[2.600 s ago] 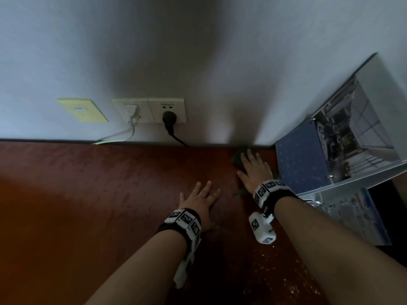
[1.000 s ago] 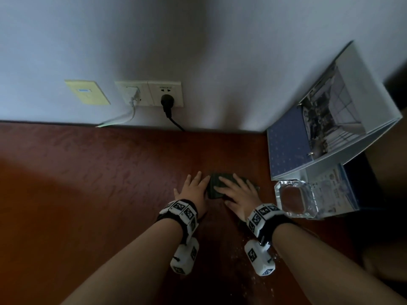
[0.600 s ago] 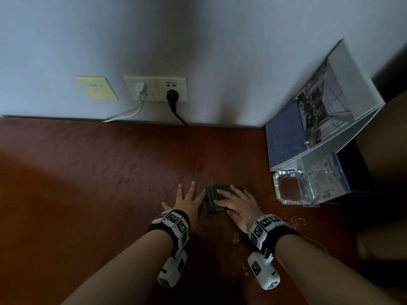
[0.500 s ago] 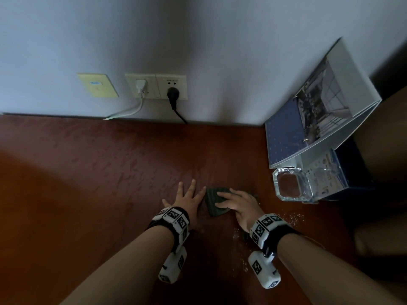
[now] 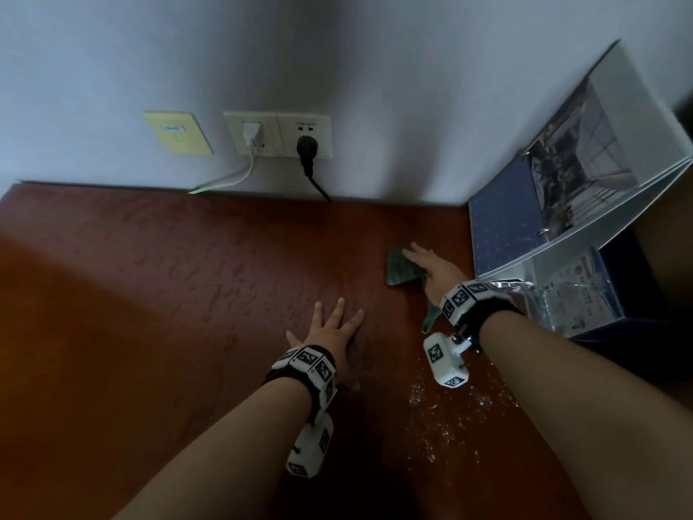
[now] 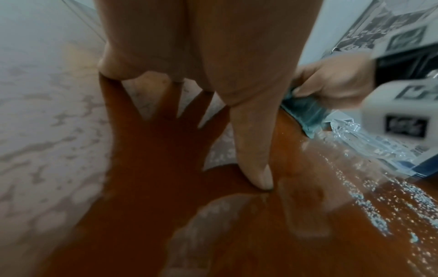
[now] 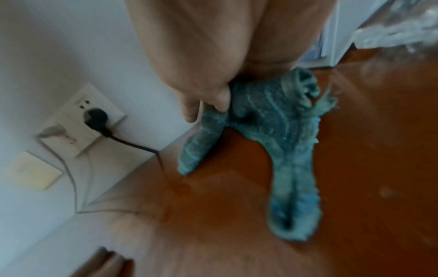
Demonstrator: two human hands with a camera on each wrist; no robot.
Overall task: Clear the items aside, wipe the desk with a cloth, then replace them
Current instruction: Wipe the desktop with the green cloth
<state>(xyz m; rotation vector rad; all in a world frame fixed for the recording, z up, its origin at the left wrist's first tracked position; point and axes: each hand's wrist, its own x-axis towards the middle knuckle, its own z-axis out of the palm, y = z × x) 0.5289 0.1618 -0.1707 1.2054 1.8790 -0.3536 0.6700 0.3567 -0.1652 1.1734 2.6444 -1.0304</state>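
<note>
The right hand (image 5: 435, 270) presses flat on the green cloth (image 5: 401, 272), fingers extended over it; in the right wrist view the thumb (image 7: 220, 101) pinches a fold. The cloth lies under and left of this hand, one tail trailing back below the wrist. The left hand (image 5: 333, 332) rests flat, fingers spread, holding nothing, on the bench (image 5: 150, 294), near the cloth but apart. White crumbs (image 5: 450, 410) lie nearer the person. An open binder (image 5: 525, 223) stands just right of the cloth.

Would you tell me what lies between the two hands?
Only bare desk between left hand and right hand with its cloth, per the head view.
</note>
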